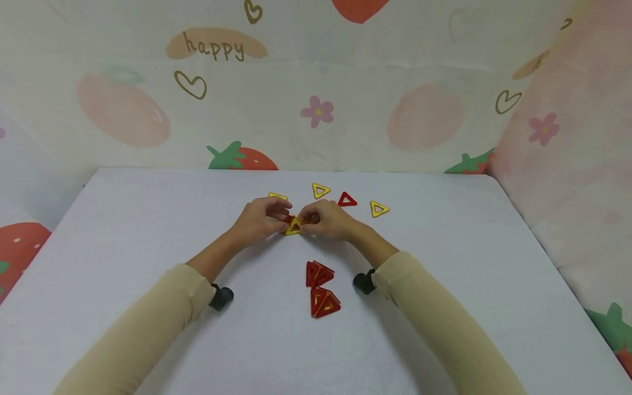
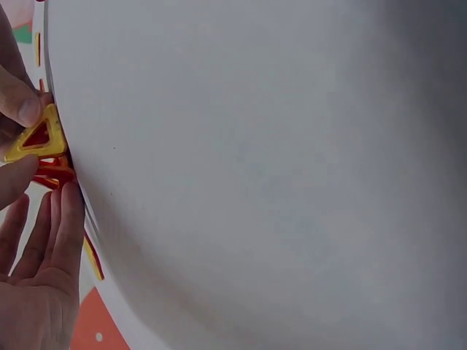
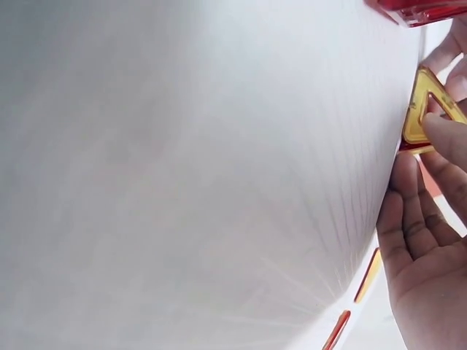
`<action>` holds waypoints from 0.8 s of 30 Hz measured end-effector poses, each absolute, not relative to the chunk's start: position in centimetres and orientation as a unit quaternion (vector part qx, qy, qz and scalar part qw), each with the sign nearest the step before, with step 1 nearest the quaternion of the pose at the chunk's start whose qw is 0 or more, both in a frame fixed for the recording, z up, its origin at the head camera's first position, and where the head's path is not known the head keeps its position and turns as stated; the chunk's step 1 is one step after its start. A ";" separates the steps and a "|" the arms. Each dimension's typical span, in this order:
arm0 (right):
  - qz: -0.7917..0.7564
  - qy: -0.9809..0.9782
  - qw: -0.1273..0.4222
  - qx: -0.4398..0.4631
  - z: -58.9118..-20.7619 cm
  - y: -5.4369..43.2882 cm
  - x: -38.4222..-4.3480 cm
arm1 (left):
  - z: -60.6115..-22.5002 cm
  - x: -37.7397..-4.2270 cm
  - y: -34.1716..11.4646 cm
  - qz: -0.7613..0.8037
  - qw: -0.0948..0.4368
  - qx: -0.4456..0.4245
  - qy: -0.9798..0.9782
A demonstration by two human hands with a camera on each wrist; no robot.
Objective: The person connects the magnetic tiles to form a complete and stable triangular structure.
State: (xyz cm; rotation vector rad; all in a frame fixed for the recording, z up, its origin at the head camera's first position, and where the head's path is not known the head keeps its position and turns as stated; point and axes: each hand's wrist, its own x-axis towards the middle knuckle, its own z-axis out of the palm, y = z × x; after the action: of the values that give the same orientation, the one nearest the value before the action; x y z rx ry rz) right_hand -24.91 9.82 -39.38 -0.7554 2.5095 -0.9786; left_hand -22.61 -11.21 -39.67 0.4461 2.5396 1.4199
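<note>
A yellow triangular magnetic tile (image 1: 294, 226) stands tilted at mid-table, joined by red triangular tiles (image 2: 57, 173) behind it. My left hand (image 1: 257, 222) pinches this small group from the left, thumb at the yellow tile and fingers behind at the red ones. From the right, my right hand (image 1: 328, 220) holds the same yellow tile; its thumb presses on the tile's face in the right wrist view, with the fingers behind. The hands partly hide the red tiles.
Two red triangular pyramids of tiles (image 1: 320, 274) (image 1: 325, 303) stand nearer me. Beyond the hands lie loose yellow tiles (image 1: 321, 191) (image 1: 379, 209) and a red tile (image 1: 347, 199). Another yellow tile (image 1: 277, 196) shows just past the left hand. A printed cloth (image 1: 365, 66) hangs behind the table.
</note>
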 end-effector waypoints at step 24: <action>-0.306 0.890 0.161 -0.298 -38.8 10.3 -23.8 | -40.0 -21.6 -11.1 0.476 0.106 0.167 0.857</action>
State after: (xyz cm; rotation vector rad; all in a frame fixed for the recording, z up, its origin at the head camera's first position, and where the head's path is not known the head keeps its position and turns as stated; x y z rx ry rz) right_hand -23.78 10.28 -38.78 -0.8496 2.5407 -0.8724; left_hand -21.56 -11.06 -40.05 0.4906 2.5247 1.4025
